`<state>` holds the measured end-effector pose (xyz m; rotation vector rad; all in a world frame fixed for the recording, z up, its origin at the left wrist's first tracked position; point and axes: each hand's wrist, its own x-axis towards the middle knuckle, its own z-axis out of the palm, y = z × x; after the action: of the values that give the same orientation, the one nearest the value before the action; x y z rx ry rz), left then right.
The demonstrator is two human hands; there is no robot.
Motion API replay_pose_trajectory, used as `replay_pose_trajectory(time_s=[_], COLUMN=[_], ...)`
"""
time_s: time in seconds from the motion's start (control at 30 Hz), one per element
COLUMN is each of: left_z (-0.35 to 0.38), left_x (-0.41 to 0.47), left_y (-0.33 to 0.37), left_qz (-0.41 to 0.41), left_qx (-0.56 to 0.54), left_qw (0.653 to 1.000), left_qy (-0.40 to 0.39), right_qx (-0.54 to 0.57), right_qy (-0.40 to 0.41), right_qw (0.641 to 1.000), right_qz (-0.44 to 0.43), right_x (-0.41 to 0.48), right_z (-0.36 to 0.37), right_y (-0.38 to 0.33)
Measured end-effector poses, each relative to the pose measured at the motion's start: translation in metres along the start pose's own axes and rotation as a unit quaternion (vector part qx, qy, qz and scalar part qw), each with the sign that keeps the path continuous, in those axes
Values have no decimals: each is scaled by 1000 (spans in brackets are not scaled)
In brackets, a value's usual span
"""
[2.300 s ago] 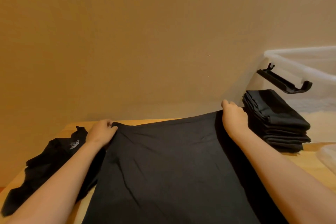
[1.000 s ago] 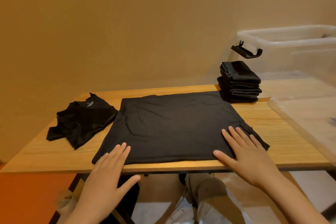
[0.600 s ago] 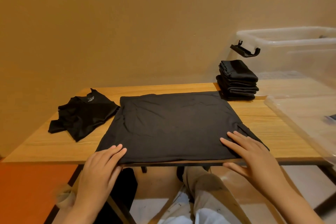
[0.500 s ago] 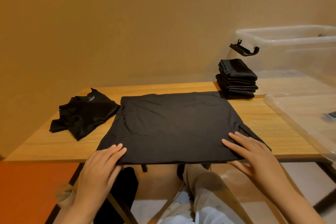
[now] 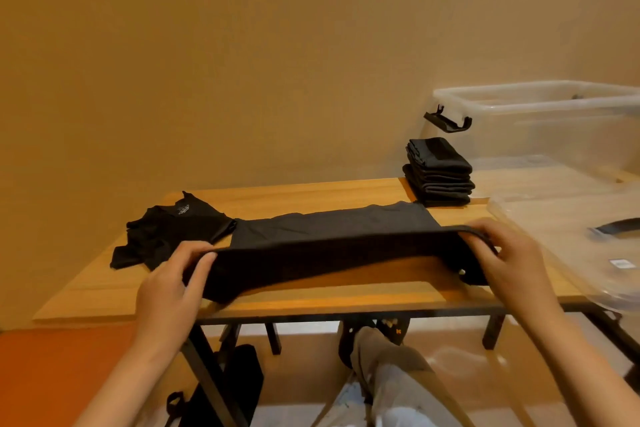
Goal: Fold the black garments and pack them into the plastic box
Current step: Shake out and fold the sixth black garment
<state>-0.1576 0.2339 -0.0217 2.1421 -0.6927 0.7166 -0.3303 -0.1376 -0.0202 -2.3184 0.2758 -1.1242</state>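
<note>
Fingers of my left hand (image 5: 169,288) and right hand (image 5: 509,253) curl round the near corners of the flat black cloth garment (image 5: 329,236), each pinching the fabric against the thumb; its near edge hangs raised above the light wooden counter (image 5: 311,298), while its far half lies flat on the wood; a crumpled black shirt (image 5: 173,232) lies on the left, touching the garment's far left corner; a stack of folded black garments (image 5: 438,170) sits at the counter's far right; beyond that stack stands the clear plastic box (image 5: 540,121), its black clip handle (image 5: 448,121) jutting outward; a clear plastic lid (image 5: 554,229) rests near my right hand.
</note>
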Motion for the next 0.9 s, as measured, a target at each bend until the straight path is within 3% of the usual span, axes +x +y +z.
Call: replay_pose_trajectory(time_s=[0.33, 0.5, 0.73, 0.9], left_z=[-42, -72, -88, -61], left_x=[105, 133, 164, 194], left_y=[57, 71, 79, 58], left_qz=[90, 103, 128, 90], left_qx=[-9, -36, -75, -53], left_qw=[981, 969, 961, 982], left_qy=[175, 222, 232, 160], right_qx=[-11, 4, 1, 7], right_qy=[104, 144, 149, 79], right_qw=[991, 982, 981, 993], right_qz=[-79, -121, -124, -89], right_x=[99, 125, 157, 183], right_z=[-49, -82, -93, -72], right_y=[-55, -91, -114, -96])
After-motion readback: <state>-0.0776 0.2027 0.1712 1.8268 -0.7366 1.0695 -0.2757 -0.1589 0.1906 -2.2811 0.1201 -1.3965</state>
